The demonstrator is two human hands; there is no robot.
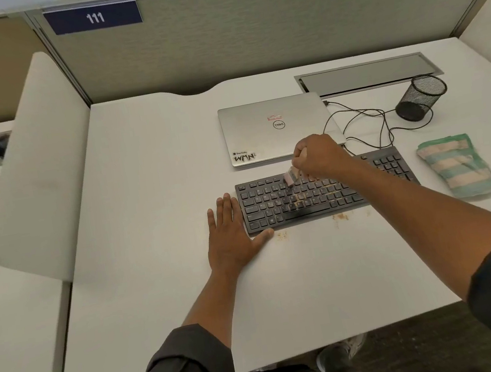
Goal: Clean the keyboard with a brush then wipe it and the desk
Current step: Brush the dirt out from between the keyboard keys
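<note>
Over keyboard (318,194): right hand (317,156) fingers curled, gripping brush (290,176); left hand (232,235) fingers straight, flat on desk (144,201).

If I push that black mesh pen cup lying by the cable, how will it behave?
The mesh pen cup lies on its side, so it would probably roll. It looks empty and open-weave, so likely light. The cable beside it might snag it.
</note>
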